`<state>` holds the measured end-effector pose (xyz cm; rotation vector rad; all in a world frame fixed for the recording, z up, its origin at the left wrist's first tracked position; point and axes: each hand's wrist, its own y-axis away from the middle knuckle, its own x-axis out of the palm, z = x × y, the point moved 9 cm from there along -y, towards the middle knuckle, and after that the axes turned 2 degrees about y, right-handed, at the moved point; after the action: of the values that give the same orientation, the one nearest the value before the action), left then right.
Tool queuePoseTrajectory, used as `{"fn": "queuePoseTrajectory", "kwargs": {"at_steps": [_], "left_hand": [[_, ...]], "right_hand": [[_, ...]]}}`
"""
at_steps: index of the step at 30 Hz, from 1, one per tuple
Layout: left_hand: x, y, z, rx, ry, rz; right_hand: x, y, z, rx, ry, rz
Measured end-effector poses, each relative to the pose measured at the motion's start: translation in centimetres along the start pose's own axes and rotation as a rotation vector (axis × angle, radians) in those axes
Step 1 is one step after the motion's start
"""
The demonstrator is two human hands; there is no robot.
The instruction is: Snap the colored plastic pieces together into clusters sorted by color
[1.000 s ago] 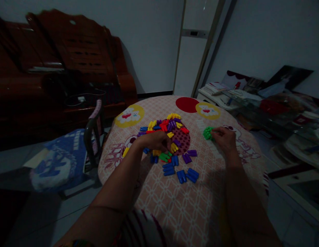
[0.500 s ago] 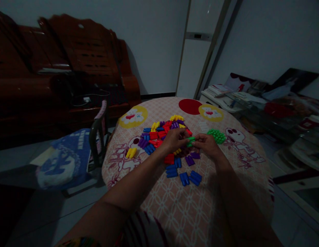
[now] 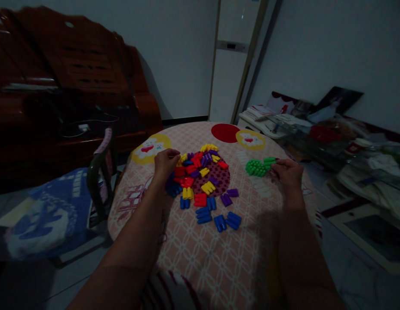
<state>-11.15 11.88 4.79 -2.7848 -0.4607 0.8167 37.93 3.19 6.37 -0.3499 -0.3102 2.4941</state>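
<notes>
My right hand (image 3: 288, 173) pinches a green toy block (image 3: 269, 161) of joined rounded bars, at the right side of the table. The block is close beside a cluster of green blocks (image 3: 255, 168); whether they touch, I cannot tell. On the left, my left hand (image 3: 166, 164) is at the edge of a loose pile of coloured blocks. Its fingertips are together near a yellow block (image 3: 183, 160), and what they hold, if anything, is hidden. Red blocks (image 3: 200, 199), blue blocks (image 3: 220, 222) and purple blocks (image 3: 226, 199) lie spread around the pile's near side.
A patterned cloth covers the round table (image 3: 206, 262). Left of it stands a chair (image 3: 101, 176) with a blue cover. A wooden sofa (image 3: 90, 64) is behind. A cluttered glass-topped side table (image 3: 303, 129) stands to the right.
My hands have parted from the middle. The right hand has carried the green block right, next to the green cluster; the left hand has moved left to the pile's edge. The view has turned right.
</notes>
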Motion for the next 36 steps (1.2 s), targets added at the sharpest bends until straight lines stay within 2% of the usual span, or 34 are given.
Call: {"fn": "queuePoseTrajectory", "kwargs": {"at_steps": [4,7,10,14,19,24,28,32,36], "left_hand": [[1.5,0.2,0.2,-0.014,-0.019,0.057],[1.7,0.1,0.2,-0.012,-0.041,0.055],[1.4,0.0,0.4,-0.005,-0.070,0.047],[1.3,0.0,0.4,0.013,-0.091,0.044],[0.8,-0.2,0.7,0.019,-0.117,-0.001],[0.3,-0.3,0.6,0.049,-0.180,-0.056],[1.1,-0.2,0.1,0.102,-0.207,-0.065],[2.9,-0.2,-0.2,0.183,-0.266,-0.017],[4.5,-0.3,0.7,0.126,-0.345,0.137]], "right_hand": [[1.2,0.2,0.0,-0.022,0.213,0.155],[2.5,0.6,0.4,-0.142,0.429,0.281],[3.5,1.0,0.5,-0.264,0.634,0.324],[4.3,1.3,0.0,-0.296,0.781,0.329],[4.5,1.4,0.1,-0.316,0.827,0.303],[3.2,0.9,1.2,-0.366,0.742,0.141],[3.3,1.1,2.2,-0.407,0.632,0.061],[5.0,2.1,2.7,-0.451,0.601,0.101],[7.2,3.0,2.6,-0.451,0.619,0.211]]}}
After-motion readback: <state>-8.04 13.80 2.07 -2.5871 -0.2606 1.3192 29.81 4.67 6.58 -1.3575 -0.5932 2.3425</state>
